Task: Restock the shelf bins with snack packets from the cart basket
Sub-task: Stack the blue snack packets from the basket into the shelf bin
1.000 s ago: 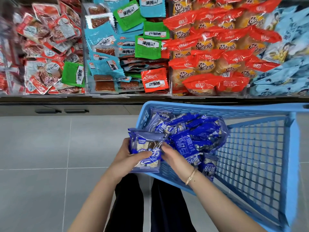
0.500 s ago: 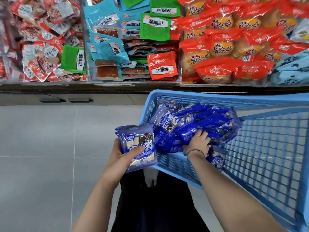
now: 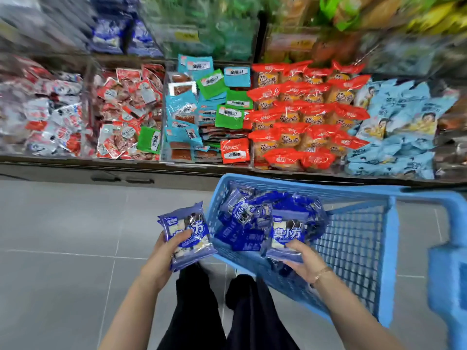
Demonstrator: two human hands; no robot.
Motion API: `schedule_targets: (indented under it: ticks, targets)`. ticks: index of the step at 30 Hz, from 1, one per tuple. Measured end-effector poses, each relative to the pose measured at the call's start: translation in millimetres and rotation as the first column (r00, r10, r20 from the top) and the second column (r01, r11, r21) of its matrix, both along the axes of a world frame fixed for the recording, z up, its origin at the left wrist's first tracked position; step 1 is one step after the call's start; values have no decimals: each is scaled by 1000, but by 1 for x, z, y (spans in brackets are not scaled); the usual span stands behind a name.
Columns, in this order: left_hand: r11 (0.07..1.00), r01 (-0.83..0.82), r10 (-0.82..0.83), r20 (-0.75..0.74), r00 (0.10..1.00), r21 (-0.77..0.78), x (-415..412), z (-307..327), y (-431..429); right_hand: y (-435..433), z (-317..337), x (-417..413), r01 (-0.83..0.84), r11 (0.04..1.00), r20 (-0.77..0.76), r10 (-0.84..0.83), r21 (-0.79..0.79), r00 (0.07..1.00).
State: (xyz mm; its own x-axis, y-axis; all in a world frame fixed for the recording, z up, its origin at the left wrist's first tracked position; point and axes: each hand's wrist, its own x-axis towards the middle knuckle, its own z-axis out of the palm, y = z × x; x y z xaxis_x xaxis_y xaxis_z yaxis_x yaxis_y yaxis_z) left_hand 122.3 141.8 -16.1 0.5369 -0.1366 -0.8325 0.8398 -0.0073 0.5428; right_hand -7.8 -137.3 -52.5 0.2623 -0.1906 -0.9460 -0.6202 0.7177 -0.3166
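Snack packets (image 3: 242, 223) heaped in cart basket (image 3: 353, 248), left hand (image 3: 161, 258) grasping stack (image 3: 188, 233), right hand (image 3: 303, 261) gripping single packet (image 3: 285, 233)

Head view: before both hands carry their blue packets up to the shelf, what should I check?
1. Left hand grips its blue packets: ok.
2. Right hand grips a single packet: ok.
3. Single packet lifted free of the pile: cannot tell.
4. Basket has more stock: ok.
5. Matching bin found; upper-shelf packets look blue but blurred: cannot tell.
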Motion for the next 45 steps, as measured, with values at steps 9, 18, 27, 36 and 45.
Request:
schedule_targets:
  ticks: [9, 18, 27, 36, 45]
  targets:
    - [984, -138, 149, 98, 984, -109, -2, 61, 21, 7, 83, 18, -305, 934, 42, 318, -187, 947]
    - [958, -203, 237, 159, 958, -204, 50, 95, 104, 74, 105, 67, -133, 971, 244, 180, -199, 953]
    - [961, -189, 229, 206, 951, -200, 121, 116, 244, 185, 119, 123, 95, 981, 416, -16, -169, 909]
    - [957, -195, 231, 161, 960, -214, 189, 116, 279, 237, 143, 191, 65, 981, 429, 20, -183, 903]
    - [958, -167, 219, 220, 951, -234, 297, 128, 244, 219, 154, 315, 51, 972, 514, 76, -229, 855]
